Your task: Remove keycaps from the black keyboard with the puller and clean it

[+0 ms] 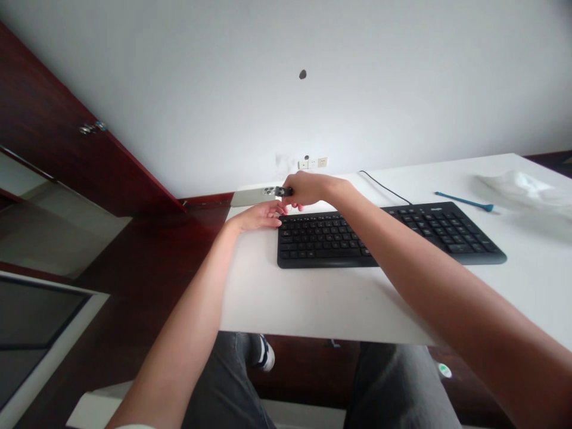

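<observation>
Cabinet: a dark red wooden cabinet door (80,77) with a metal handle (92,127) stands well to the left of the black keyboard (326,244).

Left hand: the left hand (259,215) is beside the keyboard's top left corner, on the white table (313,304). It is open, with the fingers stretched out flat toward the phone. Its fingertips reach just under the phone's near edge, though contact cannot be told from this view.

Phone: a light-backed smartphone (248,198) lies on the table just beyond the keyboard's top left corner, with its camera lenses (269,191) at the end nearest the keyboard's middle.

Black object: a small black object (284,191) sits just above the keyboard's top left part, butted against the phone's camera end. Its exact kind is hidden by the fingers.

Right hand: the right hand (308,189) is closed around the black object, just above the keyboard's top edge. Keeping that hold square to the phone and steady would likely spare the lenses from knocks.

Sockets: white wall sockets (313,162) sit on the wall beyond the keyboard.

Cable: a thin black cable (384,187) runs from the keyboard's far edge.

Far right: a blue stick (465,201) and a crumpled white sheet (522,187) lie on the table to the right of the keyboard.
</observation>
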{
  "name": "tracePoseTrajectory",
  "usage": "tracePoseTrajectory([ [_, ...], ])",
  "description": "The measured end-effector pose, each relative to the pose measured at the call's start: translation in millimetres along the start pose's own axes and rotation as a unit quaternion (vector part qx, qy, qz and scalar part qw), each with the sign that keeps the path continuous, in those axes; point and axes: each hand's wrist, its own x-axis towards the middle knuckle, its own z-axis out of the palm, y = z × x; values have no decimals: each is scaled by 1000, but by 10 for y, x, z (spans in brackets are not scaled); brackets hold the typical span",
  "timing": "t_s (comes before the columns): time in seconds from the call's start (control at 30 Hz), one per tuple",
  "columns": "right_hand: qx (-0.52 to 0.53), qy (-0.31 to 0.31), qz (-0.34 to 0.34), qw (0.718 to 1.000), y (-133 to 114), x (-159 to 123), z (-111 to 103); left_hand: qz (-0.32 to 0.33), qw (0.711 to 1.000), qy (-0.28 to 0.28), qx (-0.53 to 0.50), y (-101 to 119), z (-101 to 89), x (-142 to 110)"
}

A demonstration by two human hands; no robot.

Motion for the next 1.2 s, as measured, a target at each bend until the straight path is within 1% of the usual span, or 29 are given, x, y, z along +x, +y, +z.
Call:
tracePoseTrajectory([
  [0.07, 19, 1, 14, 1000, 24, 39, 30, -25, 999, -4, -38, -14, 5, 9],
  [0.13, 47, -10, 31, 998, 72, 90, 73, -49, 997, -1, -58, -25, 10, 16],
  [0.27, 119, -38, 54, 991, 183, 182, 139, -69, 996, 21, -59, -37, 12, 18],
  [0.33, 132, -39, 72, 988, 206, 206, 152, -75, 996, 28, -51, -38, 9, 16],
  [0.47, 157, -27, 96, 983, 180, 225, 170, -89, 995, 34, -17, -40, -1, 17],
  [0.6, 178, -43, 101, 978, 152, 245, 207, -89, 995, 43, 6, -52, -9, 24],
  [0.8, 206, -58, 120, 969, 147, 249, 233, -98, 994, 52, -5, -69, -16, 23],
  [0.9, 218, -57, 118, 967, 147, 235, 232, -102, 993, 55, -11, -76, -19, 26],
  [1.07, 241, -28, 126, 962, 161, 138, 298, -102, 993, 58, -25, -73, -5, 33],
  [1.13, 243, 9, 125, 962, 145, 69, 369, -100, 993, 58, -28, -55, 11, 32],
  [1.2, 242, 69, 130, 959, 109, 3, 459, -98, 993, 59, -27, -34, 30, 29],
])
